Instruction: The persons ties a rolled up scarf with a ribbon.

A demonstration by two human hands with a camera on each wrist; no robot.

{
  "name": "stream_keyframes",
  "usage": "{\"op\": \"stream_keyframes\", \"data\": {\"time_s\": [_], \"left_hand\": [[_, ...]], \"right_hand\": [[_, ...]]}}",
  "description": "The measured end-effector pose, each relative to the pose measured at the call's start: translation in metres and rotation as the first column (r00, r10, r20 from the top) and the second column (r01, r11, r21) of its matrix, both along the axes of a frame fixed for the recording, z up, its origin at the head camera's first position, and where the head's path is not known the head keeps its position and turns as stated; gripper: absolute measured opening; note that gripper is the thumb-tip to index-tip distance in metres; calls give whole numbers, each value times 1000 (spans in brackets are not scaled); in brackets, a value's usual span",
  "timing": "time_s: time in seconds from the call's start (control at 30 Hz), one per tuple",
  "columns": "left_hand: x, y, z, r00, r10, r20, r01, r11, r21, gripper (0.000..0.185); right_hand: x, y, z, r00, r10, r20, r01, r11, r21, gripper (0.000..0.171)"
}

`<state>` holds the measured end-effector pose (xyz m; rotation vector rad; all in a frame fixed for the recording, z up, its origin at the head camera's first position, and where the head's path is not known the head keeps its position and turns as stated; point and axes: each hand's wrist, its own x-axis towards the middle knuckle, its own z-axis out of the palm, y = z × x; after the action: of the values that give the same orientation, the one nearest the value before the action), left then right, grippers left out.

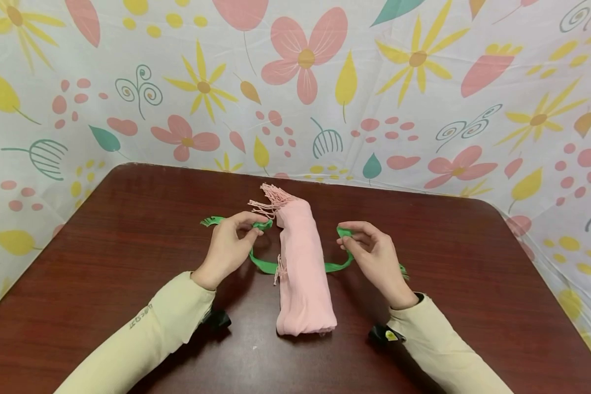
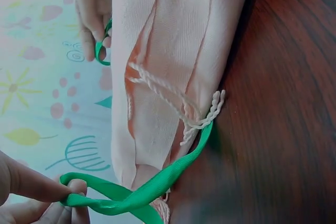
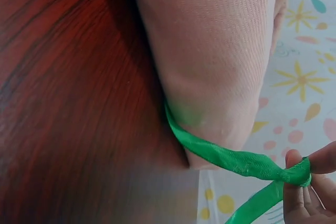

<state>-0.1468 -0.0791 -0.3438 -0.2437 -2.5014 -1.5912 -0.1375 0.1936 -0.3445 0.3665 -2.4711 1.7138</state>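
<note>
A pink fringed scarf (image 1: 305,268), folded into a long roll, lies on the table with tassels at its far end. Beneath it passes a green ribbon (image 1: 265,266), its two ends coming out on either side. To the left of the roll, my left hand (image 1: 230,246) pinches one side of the ribbon between thumb and fingers, raised off the table. On the other side my right hand (image 1: 374,256) pinches the ribbon the same way. In the left wrist view the ribbon (image 2: 157,184) makes a loop at the fingertips; the right wrist view shows the ribbon (image 3: 231,161) rising from under the scarf.
The dark brown wooden table (image 1: 143,230) has rounded far corners. Behind it hangs a white cloth (image 1: 285,126) printed with flowers and leaves. Black straps (image 1: 216,320) show at both wrists.
</note>
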Motion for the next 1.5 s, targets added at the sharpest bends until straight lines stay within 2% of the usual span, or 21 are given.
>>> {"op": "stream_keyframes", "data": {"time_s": [0.2, 0.4, 0.53, 0.9, 1.17, 1.5], "left_hand": [[1, 5, 0, 998, -54, -18, 55, 997, 57, 33], [2, 12, 2, 988, -147, -35, 150, 982, 112, 42], [3, 16, 2, 983, -175, -46, 180, 974, 138, 44], [1, 27, 3, 979, -199, -34, 202, 964, 175, 38], [1, 34, 4, 975, -220, -37, 223, 949, 223, 32], [2, 39, 6, 972, -230, -48, 235, 945, 226, 31]], "right_hand": [[-1, -6, 1, 999, 25, 41, -25, 1000, -9, 26], [-3, -16, 3, 996, 72, 51, -71, 997, -3, 26], [-4, -22, 4, 993, 101, 60, -100, 995, -6, 27], [-5, -34, 5, 988, 116, 103, -120, 992, 31, 25], [-6, -42, 2, 980, 149, 136, -149, 989, -4, 24], [-6, -47, 3, 976, 145, 163, -143, 989, -24, 25]]}}
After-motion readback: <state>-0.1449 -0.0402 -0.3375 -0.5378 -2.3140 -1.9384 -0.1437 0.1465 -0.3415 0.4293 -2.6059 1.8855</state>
